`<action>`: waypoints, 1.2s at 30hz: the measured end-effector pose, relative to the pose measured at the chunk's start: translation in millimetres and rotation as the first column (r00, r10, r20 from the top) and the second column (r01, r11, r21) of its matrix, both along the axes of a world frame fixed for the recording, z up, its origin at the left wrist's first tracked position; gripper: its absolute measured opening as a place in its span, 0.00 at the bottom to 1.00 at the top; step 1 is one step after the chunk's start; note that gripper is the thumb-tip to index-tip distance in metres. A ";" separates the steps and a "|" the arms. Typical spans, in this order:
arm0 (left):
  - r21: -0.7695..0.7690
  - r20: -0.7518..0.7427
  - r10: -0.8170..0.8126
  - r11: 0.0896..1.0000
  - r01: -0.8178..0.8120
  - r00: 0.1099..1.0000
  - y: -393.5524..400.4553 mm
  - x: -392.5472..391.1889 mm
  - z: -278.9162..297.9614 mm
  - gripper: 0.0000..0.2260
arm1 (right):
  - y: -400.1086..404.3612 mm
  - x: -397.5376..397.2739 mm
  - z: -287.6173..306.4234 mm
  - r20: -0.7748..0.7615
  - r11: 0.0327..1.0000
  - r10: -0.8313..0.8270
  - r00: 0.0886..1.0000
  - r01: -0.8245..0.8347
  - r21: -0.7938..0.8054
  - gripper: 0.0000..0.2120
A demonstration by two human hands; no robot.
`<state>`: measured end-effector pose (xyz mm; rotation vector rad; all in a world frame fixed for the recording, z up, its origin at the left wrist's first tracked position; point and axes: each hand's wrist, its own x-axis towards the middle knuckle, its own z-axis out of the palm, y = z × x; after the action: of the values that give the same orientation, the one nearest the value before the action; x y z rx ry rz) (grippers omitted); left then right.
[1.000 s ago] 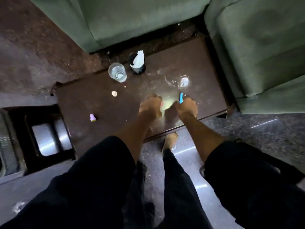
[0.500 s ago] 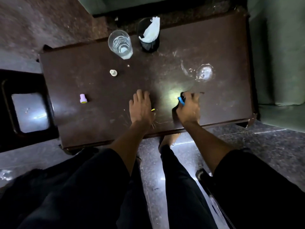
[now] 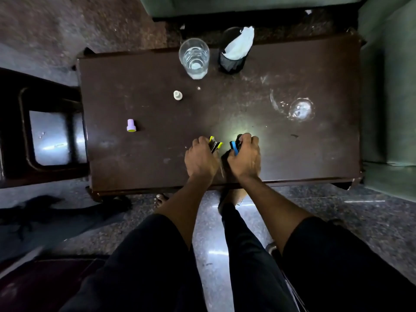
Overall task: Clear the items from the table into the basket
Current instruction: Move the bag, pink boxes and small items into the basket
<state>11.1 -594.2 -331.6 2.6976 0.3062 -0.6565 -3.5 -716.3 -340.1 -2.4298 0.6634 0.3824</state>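
Your left hand (image 3: 201,159) is clamped on a yellow clip (image 3: 215,144); the clip's yellow ends stick out past the fingers at 1 o'clock. Your right hand (image 3: 245,157) is closed around a blue clip (image 3: 234,147) (mostly hidden by the fingers). Both hands sit side by side over the near edge of the table (image 3: 157,158), near each other but apart.

Remaining items on the table:
- Purple cap (image 3: 131,125), at 9 o'clock from your left hand, well apart.
- White cap (image 3: 177,95), at 11 o'clock.
- Glass (image 3: 194,58), upright, at 12 o'clock by the far edge.
- Black cup (image 3: 231,61) holding a white tissue (image 3: 239,43), just beside the glass.
- Clear glass piece (image 3: 300,109) at 2 o'clock (shape unclear).

The basket (image 3: 51,136) stands off the table's left end, at 9 o'clock.
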 end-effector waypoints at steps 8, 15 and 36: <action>-0.066 -0.070 0.212 0.974 -0.217 0.975 38.8 -9.9 33.5 0.22 | 41.4 -5.8 29.1 -0.052 0.996 0.086 0.995 -0.088 -0.026 0.17; -0.094 -0.082 0.354 0.928 -0.361 0.932 109.9 -21.1 117.6 0.23 | 114.7 -15.6 114.6 -0.086 0.981 0.195 0.977 -0.192 0.037 0.17; -0.119 0.083 0.674 0.738 -0.664 0.734 373.0 0.0 330.9 0.23 | 395.5 45.3 297.2 0.098 0.819 0.553 0.828 -0.561 0.123 0.12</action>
<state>11.2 -221.2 -0.8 2.2761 1.1273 -0.2667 41.7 -320.8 -42.9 -2.4407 -0.1272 0.5651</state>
